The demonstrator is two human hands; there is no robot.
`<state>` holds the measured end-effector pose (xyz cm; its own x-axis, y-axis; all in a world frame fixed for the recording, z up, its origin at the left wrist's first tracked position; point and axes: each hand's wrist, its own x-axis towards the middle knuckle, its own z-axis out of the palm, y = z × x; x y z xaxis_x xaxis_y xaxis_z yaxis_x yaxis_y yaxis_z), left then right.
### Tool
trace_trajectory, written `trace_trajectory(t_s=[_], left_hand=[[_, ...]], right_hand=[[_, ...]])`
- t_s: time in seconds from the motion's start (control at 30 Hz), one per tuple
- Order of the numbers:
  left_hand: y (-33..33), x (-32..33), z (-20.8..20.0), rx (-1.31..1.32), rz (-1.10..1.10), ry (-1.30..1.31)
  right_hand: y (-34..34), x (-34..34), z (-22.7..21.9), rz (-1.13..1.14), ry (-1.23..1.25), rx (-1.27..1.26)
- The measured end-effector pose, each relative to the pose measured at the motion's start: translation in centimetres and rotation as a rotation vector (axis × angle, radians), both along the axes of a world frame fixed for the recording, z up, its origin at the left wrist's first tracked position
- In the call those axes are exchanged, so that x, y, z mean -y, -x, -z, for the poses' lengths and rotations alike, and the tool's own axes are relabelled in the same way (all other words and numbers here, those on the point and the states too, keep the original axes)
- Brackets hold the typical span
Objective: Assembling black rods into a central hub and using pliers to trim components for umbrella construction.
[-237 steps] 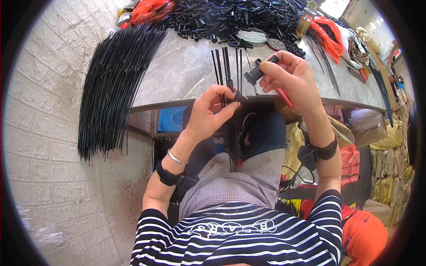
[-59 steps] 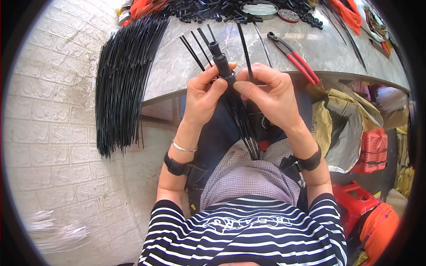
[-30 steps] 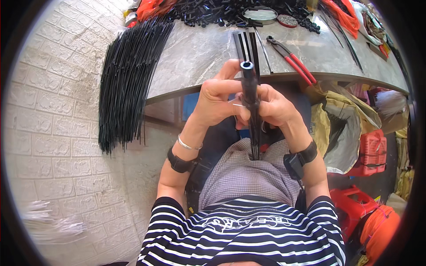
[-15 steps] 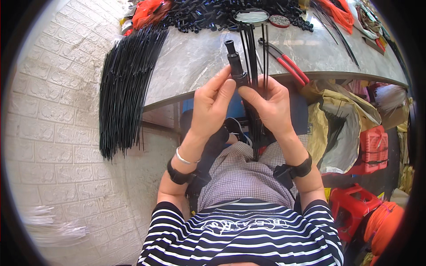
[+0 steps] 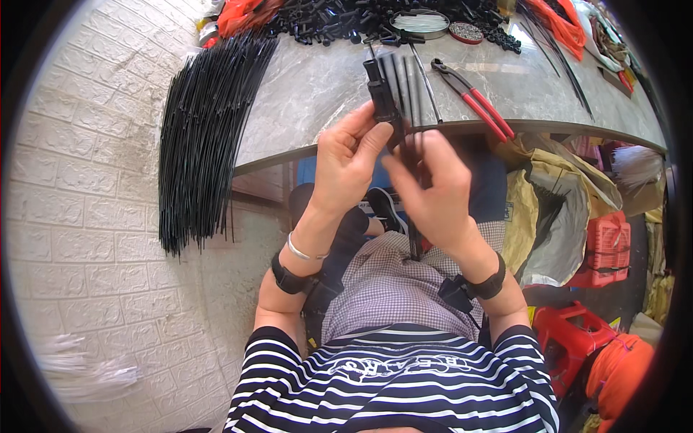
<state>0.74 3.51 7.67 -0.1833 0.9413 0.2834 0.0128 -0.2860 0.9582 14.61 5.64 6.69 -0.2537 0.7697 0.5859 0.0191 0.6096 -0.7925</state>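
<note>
My left hand (image 5: 352, 155) pinches a black stepped plastic tube (image 5: 381, 94) between thumb and fingers and holds it nearly upright, just past the table edge. Beside it, my right hand (image 5: 437, 184) is blurred by motion, its thumb and fingers close to several thin black rods (image 5: 406, 83). These rods, also smeared at their upper ends, slant behind the fingers. Their lower ends (image 5: 415, 245) show above my lap. Whether the right fingers grip the rods cannot be made out. A single dark rod (image 5: 427, 85) lies apart on the table.
The grey marbled table (image 5: 310, 86) bears red-handled pliers (image 5: 476, 101), a thick bundle of black rods (image 5: 209, 144) overhanging on the left, and a heap of black plastic parts (image 5: 325, 18). Two round dishes (image 5: 421, 32) stand at the back. A lined sack (image 5: 556, 224) and red stool (image 5: 570, 332) are right.
My right hand has drawn slightly down and away from the tube. The rods' upper ends have swung left toward the tube, and one rod now lies separately on the table.
</note>
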Motion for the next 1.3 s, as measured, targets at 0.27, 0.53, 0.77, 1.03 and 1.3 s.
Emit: trace_trajectory(t_s=[0.27,0.53,0.77,1.03,1.3], left_hand=[[1.1,1.1,0.2,0.177,0.042,0.0],[0.9,1.5,0.3,0.107,0.045,-0.058],[1.1,1.5,0.6,0.089,-0.004,-0.082],[1.1,1.6,0.9,0.123,-0.044,-0.044],[1.5,1.9,0.4,0.295,0.16,0.012]], right_hand=[[-0.6,0.1,-0.9,-0.307,0.411,-0.229],[-0.4,-0.4,-2.0,-0.255,0.526,-0.103],[0.4,-0.7,-1.3,-0.076,0.016,-0.102],[0.5,-0.8,-1.1,-0.094,0.017,-0.099],[1.4,-1.4,-0.5,-0.141,0.315,-0.19]])
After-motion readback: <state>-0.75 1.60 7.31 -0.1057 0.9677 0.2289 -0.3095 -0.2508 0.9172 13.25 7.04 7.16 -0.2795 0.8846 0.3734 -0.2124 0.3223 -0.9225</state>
